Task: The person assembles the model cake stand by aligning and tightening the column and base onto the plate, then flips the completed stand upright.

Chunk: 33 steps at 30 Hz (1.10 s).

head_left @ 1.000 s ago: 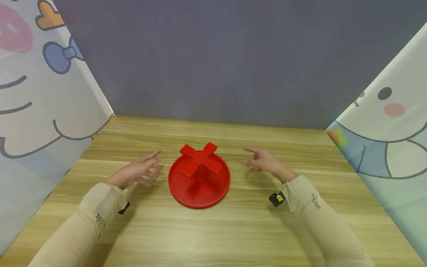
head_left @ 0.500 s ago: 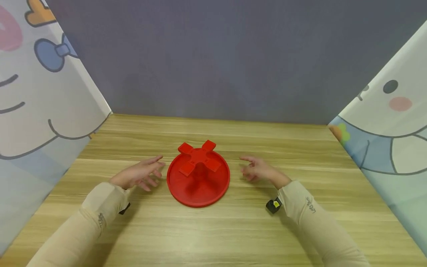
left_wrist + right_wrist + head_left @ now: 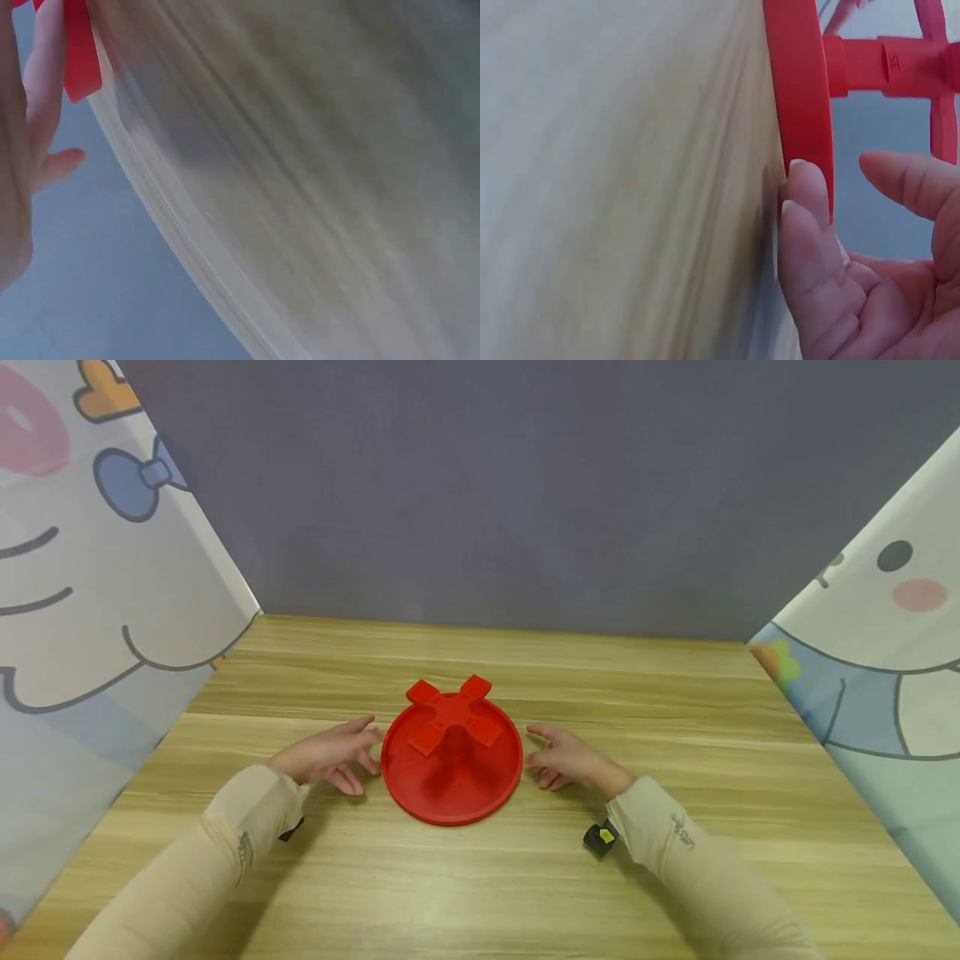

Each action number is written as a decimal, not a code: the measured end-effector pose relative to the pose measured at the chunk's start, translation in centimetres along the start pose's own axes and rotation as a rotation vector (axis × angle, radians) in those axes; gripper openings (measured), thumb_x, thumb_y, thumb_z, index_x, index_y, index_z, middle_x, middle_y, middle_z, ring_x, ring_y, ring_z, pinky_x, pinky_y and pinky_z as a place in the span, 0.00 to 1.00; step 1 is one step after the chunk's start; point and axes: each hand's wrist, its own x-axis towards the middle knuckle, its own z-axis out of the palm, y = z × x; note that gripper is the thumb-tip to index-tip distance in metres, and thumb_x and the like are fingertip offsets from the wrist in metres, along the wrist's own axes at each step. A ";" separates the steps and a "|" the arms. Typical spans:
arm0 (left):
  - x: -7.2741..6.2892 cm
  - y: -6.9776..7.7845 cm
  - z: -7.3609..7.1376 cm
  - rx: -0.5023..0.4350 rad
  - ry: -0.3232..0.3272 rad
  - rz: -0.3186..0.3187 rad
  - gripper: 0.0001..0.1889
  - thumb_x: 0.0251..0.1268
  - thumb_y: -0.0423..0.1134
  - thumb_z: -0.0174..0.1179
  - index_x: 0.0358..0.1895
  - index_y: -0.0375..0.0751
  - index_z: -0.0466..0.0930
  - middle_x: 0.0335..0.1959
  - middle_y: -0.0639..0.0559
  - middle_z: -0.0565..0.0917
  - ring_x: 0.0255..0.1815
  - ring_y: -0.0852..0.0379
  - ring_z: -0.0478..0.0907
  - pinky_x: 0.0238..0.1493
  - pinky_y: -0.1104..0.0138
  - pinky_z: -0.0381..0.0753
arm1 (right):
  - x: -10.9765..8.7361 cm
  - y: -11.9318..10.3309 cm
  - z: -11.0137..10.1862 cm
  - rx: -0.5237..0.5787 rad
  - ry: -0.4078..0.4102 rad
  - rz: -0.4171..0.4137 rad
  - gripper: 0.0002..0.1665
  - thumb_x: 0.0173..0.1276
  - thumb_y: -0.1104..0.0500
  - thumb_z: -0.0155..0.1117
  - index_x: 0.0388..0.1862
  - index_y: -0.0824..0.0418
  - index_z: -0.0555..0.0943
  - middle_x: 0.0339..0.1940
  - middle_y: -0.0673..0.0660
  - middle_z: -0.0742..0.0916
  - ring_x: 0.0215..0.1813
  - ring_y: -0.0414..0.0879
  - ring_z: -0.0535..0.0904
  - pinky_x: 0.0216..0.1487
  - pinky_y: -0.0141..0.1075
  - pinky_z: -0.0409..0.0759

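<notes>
A red plastic stand [image 3: 452, 777] sits on the wooden table, with a round rimmed base and a four-armed cross top [image 3: 454, 713] raised on a post. The right wrist view gives that post [image 3: 915, 69] from the side, marked with what reads as 35. My left hand [image 3: 333, 756] is beside the base's left rim, fingers loosely spread, holding nothing. On the opposite side, my right hand [image 3: 566, 760] has its fingertips at the right rim [image 3: 801, 90], low by the tabletop. Whether either hand touches the rim, I cannot tell.
The light wooden table [image 3: 450, 893] spreads around the stand. A grey panel [image 3: 487, 502] rises behind its back edge. Printed cartoon panels stand along the left [image 3: 90, 610] and right [image 3: 900, 693] sides.
Both hands have moved inward, closer to the red stand's rim from either side. The stand stays in place on the table; the head view has shifted slightly.
</notes>
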 end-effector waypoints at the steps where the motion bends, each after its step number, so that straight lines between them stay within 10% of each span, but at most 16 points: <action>1: 0.0 0.1 0.1 0.010 -0.009 -0.005 0.41 0.75 0.46 0.43 0.75 0.36 0.25 0.37 0.38 0.81 0.20 0.54 0.81 0.27 0.64 0.83 | 0.0 0.0 0.2 0.002 -0.001 0.005 0.45 0.63 0.63 0.59 0.75 0.69 0.51 0.28 0.55 0.83 0.20 0.41 0.78 0.22 0.31 0.77; 24: 1.5 2.2 2.3 0.271 0.043 -0.084 0.45 0.65 0.33 0.55 0.77 0.40 0.32 0.21 0.41 0.79 0.15 0.54 0.76 0.18 0.66 0.79 | 0.9 -1.1 2.3 0.069 -0.043 0.041 0.47 0.63 0.68 0.58 0.78 0.62 0.48 0.16 0.56 0.81 0.15 0.41 0.77 0.17 0.30 0.77; 33: 2.0 1.7 2.9 0.322 0.002 -0.097 0.49 0.65 0.32 0.53 0.74 0.39 0.20 0.20 0.42 0.78 0.14 0.54 0.74 0.15 0.67 0.76 | 1.4 -1.0 2.4 0.026 -0.022 0.053 0.52 0.59 0.70 0.58 0.79 0.57 0.44 0.14 0.57 0.80 0.14 0.42 0.77 0.16 0.30 0.77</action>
